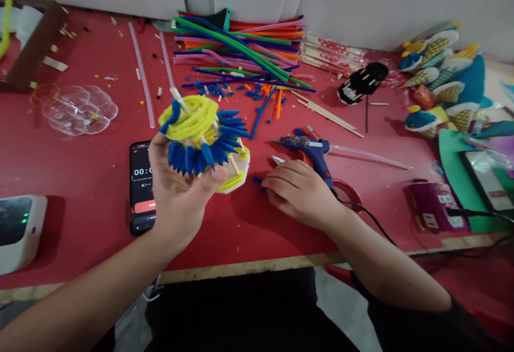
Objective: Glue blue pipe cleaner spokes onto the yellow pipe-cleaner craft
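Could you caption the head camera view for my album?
Left hand holding a yellow-and-blue craft over a red table, right hand near a glue gun.

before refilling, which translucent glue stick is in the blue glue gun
The rightmost translucent glue stick, jutting from the blue glue gun; the left one and middle one lie loose on the red table.
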A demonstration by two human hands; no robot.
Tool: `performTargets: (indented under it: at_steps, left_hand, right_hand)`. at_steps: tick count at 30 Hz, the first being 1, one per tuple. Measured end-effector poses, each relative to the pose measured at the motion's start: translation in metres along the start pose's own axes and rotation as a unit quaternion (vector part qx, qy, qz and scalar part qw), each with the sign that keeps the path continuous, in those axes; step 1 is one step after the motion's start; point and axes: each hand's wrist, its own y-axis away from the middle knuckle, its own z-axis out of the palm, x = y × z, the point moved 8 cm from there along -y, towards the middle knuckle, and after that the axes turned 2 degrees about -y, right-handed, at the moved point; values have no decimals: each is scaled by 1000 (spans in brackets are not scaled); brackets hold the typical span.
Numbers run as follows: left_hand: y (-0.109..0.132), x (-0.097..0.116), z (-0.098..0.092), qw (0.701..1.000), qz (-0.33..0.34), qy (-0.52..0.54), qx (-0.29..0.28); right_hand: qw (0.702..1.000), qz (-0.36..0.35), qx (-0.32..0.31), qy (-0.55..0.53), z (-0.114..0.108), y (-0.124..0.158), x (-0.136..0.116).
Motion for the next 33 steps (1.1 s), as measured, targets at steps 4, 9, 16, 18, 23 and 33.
performTargets:
  at_steps: [4, 9, 16, 18, 23, 33]
  left_hand:
    - [0, -4, -2, 1000, 22, -11, -12]
    - [1, -1, 7, 998, 11, 19, -56]
    - [4, 8, 19, 996, -8, 50, -80]
    - [3, 8, 21, 995, -15, 53, -89]
    - [4, 9, 22, 994, -12, 31, -105]
    - [4, 10, 24, 993, -21, 21, -114]
  right_hand:
    - [997, 17, 42, -66, -10, -1, 2]
    - [966, 120, 75, -215, -20, 4, 17]
    - [812, 301, 110, -488, -16, 15, 41]
    - [786, 310, 106, -524, -14, 15, 42]
    - [759, 313, 112, -560, -12, 16, 44]
    - [749, 358, 135, -542, -14, 25, 54]
